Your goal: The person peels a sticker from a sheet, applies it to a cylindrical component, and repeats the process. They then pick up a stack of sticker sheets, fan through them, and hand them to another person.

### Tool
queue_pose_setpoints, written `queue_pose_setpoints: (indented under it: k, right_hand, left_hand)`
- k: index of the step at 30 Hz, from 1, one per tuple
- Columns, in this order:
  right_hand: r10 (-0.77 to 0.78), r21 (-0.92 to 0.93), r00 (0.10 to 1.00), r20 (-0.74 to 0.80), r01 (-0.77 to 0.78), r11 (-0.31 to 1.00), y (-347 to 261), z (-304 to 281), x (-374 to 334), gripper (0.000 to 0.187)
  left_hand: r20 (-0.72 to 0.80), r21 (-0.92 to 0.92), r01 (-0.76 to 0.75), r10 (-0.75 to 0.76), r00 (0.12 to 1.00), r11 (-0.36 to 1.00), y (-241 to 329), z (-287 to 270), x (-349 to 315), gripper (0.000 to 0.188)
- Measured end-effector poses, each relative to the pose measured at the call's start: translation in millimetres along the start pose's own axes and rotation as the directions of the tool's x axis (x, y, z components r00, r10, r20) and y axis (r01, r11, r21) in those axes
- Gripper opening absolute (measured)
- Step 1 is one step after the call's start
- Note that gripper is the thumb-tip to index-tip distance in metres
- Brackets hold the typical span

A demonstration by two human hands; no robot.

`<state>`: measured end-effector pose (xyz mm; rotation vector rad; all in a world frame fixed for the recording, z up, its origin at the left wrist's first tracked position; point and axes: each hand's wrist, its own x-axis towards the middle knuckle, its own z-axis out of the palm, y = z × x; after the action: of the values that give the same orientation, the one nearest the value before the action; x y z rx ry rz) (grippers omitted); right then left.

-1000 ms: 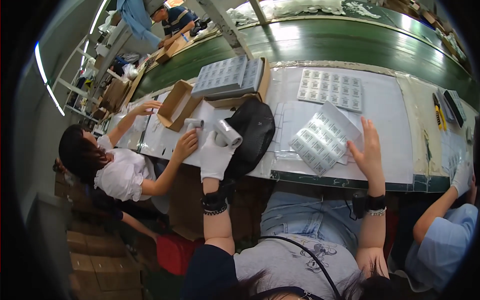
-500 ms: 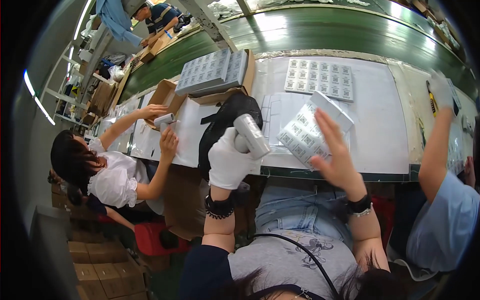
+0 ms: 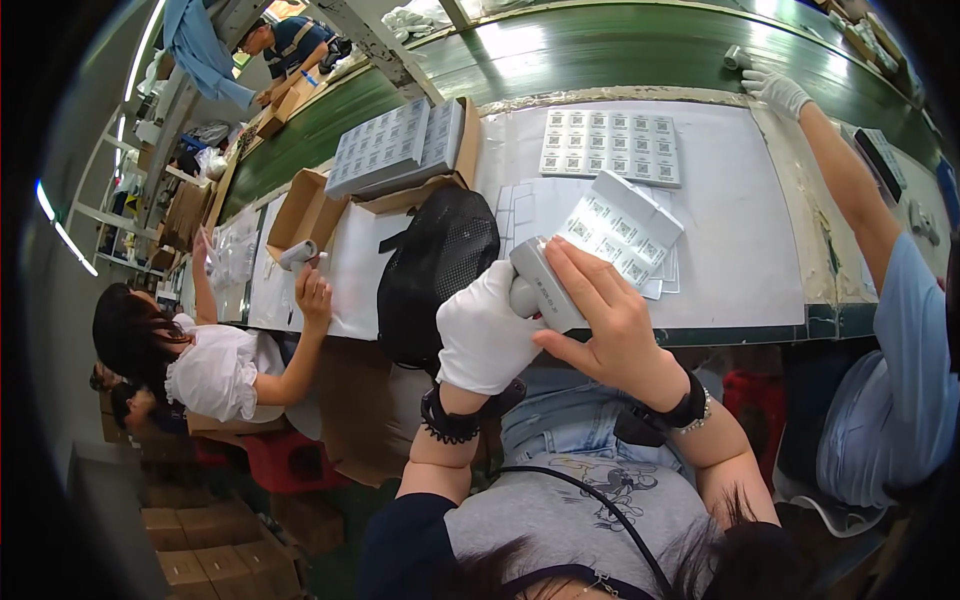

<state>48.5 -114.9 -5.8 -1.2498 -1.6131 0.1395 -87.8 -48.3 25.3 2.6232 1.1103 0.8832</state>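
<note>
My left hand (image 3: 488,330), in a white glove, grips a small white security camera (image 3: 553,290) by its rounded end, above the table's front edge. Bare, my right hand (image 3: 610,325) is closed against the camera's long side, fingers together along the upper edge and thumb near the lower end. Dark printed marks show on the camera's face between the hands. Just beyond them a curled sheet of square-code labels (image 3: 622,232) lies over flat white sheets. Behind it sits a thicker label stack (image 3: 610,150).
A black mesh bag (image 3: 440,270) lies left of my hands. Behind it stands a carton (image 3: 468,145) with grey label-covered blocks (image 3: 385,150). A co-worker at left holds a similar camera (image 3: 298,255); another's gloved hand (image 3: 778,92) reaches to the green conveyor (image 3: 620,60) at right.
My right hand has moved left from over the label sheet onto the camera. The camera has turned in my left hand. The right co-worker's arm has reached out to the conveyor.
</note>
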Motion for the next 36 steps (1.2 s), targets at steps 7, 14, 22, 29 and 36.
queue_pose_setpoints:
  k: [7,14,22,29,36]
  right_hand:
    - [-0.024,-0.232,1.000,0.012,0.026,0.972,-5,5,-6,0.055]
    - [-0.086,-0.255,0.995,-0.051,0.070,0.964,5,-11,-25,0.045]
    - [0.091,-0.263,0.950,-0.300,-0.174,0.949,66,-62,-40,0.039]
    - [0.129,-0.342,0.929,-0.347,-0.254,0.905,88,-74,-35,0.042]
    - [0.209,-0.379,0.941,-0.267,-0.302,0.874,105,-63,-30,0.043]
  left_hand:
    - [0.071,0.131,-0.017,0.008,0.997,0.991,-10,13,2,0.036]
    - [0.046,0.079,0.237,-0.241,0.969,0.968,-37,7,14,0.041]
    - [-0.306,0.176,0.666,-0.602,0.737,0.725,-248,-63,-11,0.029]
    - [-0.020,-0.177,0.863,-0.879,0.477,0.473,-384,-38,-48,0.031]
    - [-0.301,-0.492,0.469,-0.649,0.699,0.734,-374,-35,-48,0.039]
